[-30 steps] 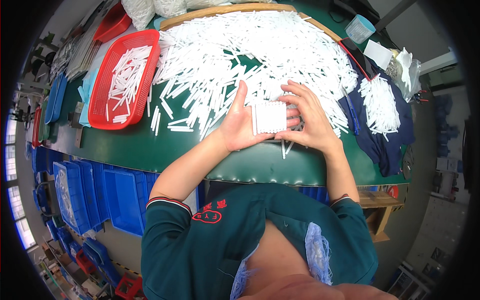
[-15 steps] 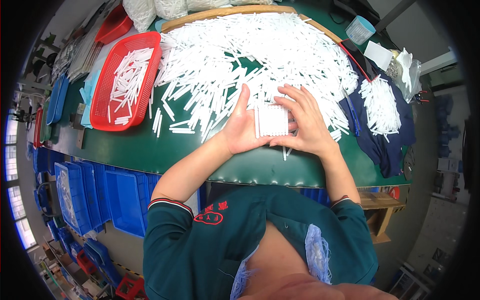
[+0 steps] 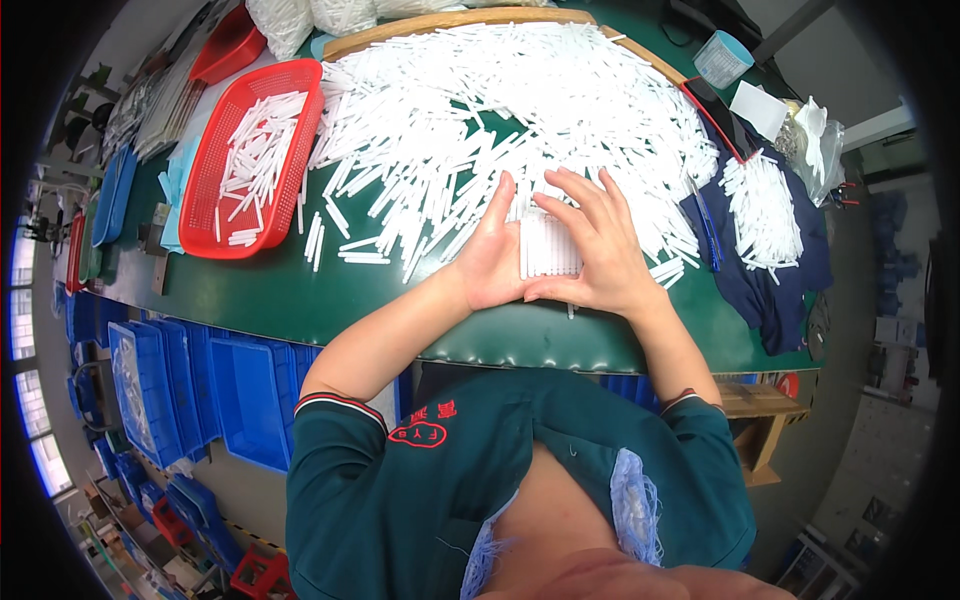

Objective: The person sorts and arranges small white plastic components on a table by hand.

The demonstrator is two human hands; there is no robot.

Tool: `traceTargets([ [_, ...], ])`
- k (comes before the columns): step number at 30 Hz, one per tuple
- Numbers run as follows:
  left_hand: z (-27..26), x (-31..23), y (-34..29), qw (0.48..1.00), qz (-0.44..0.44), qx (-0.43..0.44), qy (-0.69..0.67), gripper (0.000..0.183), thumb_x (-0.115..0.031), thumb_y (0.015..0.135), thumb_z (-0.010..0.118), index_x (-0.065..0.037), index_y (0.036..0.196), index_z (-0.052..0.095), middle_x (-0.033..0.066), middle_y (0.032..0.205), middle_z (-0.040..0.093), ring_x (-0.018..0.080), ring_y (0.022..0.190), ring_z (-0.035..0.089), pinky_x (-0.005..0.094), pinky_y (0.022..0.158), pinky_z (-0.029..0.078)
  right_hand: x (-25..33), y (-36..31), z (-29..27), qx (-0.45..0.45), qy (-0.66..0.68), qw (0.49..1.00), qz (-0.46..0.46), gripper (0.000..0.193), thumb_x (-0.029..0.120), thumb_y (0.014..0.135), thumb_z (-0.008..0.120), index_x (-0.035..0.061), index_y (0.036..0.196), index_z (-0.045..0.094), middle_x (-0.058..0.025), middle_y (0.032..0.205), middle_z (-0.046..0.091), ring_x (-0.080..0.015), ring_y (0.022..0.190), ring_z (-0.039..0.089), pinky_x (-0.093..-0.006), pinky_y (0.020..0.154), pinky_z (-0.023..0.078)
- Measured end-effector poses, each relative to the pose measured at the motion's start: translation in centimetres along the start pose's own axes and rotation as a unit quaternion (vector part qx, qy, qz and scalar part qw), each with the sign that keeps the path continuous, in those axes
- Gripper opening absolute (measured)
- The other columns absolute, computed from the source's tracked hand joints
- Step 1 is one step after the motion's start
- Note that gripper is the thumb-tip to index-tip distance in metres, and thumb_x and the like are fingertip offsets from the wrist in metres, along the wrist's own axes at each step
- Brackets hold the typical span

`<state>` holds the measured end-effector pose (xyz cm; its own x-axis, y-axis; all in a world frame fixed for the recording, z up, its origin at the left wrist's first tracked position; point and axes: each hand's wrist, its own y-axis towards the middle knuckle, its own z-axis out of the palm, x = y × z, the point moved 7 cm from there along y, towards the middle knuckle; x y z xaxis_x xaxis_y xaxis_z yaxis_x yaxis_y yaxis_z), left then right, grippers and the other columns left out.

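Note:
Between my hands is a neat row of short white plastic sticks (image 3: 547, 250), lying side by side in a flat block. My left hand (image 3: 485, 265) supports its left side with the palm, thumb pointing up. On the other side, my right hand (image 3: 612, 262) curls round the block, its thumb along the near edge and its fingers over the far right. Some of the right fingers and part of the block are hidden. Just beyond both hands spreads a large loose pile of the same white sticks (image 3: 600, 100).
A red perforated basket (image 3: 312, 95) with loose sticks stands left on the green table (image 3: 400, 325). At right, more sticks (image 3: 762, 215) lie on dark blue cloth (image 3: 728, 275), beside blue tweezers (image 3: 709, 235). A wooden strip (image 3: 450, 27) bounds the pile. Blue crates (image 3: 250, 400) stand below.
The block of sticks has tilted and shifted slightly to the right. My right hand has moved in closer over it, covering more of its right side; my left hand has followed to the right.

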<state>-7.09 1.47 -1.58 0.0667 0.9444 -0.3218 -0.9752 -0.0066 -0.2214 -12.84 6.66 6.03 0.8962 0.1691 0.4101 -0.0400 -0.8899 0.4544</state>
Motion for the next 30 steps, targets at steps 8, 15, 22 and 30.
traceTargets([
  [8, -0.4, 0.2, 0.0, 1.000, -0.011, 0.003, 0.004, 0.097, -0.077, 0.083, 0.027, 0.000, 0.142, 0.027, 0.0154, 0.143, 0.037, 0.0287, 0.130, 0.040, 0.0427, 0.106, 0.036, 0.2, 0.1, 0.2, 0.017, -0.018, 1.000, -0.001, 0.074, 0.046, 0.059, 0.078, 0.0092, 0.118, 0.056, -0.0133, 0.134, 0.046, -0.0305, 0.126, 0.043, -0.0571, 0.107, 0.023],
  [15, -0.1, 0.1, -0.2, 1.000, -0.019, 0.009, 0.011, 0.098, -0.077, 0.083, 0.028, 0.000, 0.142, 0.027, 0.0154, 0.144, 0.036, 0.0281, 0.132, 0.039, 0.0445, 0.105, 0.036, -0.3, -0.4, 0.4, 0.017, -0.028, 0.999, -0.009, 0.081, 0.050, 0.058, 0.079, 0.0084, 0.123, 0.053, -0.0139, 0.135, 0.044, -0.0307, 0.126, 0.042, -0.0571, 0.107, 0.023],
  [22, 0.6, -0.7, -0.2, 0.995, -0.010, 0.057, -0.081, 0.101, -0.079, 0.081, 0.026, 0.002, 0.141, 0.028, 0.0213, 0.142, 0.035, 0.0424, 0.129, 0.037, 0.0522, 0.106, 0.033, -1.6, -0.4, -1.6, -0.026, -0.016, 1.000, 0.001, 0.091, 0.054, 0.055, 0.080, 0.0083, 0.127, 0.049, -0.0160, 0.137, 0.042, -0.0336, 0.127, 0.041, -0.0572, 0.107, 0.022],
  [30, 1.0, -1.3, -0.5, 0.997, 0.002, 0.055, -0.048, 0.102, -0.080, 0.080, 0.026, 0.001, 0.142, 0.027, 0.0220, 0.144, 0.033, 0.0408, 0.130, 0.036, 0.0509, 0.107, 0.032, -2.2, -0.6, -1.3, 0.017, -0.025, 1.000, -0.008, 0.088, 0.054, 0.056, 0.079, 0.0077, 0.125, 0.050, -0.0196, 0.139, 0.039, -0.0368, 0.129, 0.038, -0.0572, 0.108, 0.021],
])
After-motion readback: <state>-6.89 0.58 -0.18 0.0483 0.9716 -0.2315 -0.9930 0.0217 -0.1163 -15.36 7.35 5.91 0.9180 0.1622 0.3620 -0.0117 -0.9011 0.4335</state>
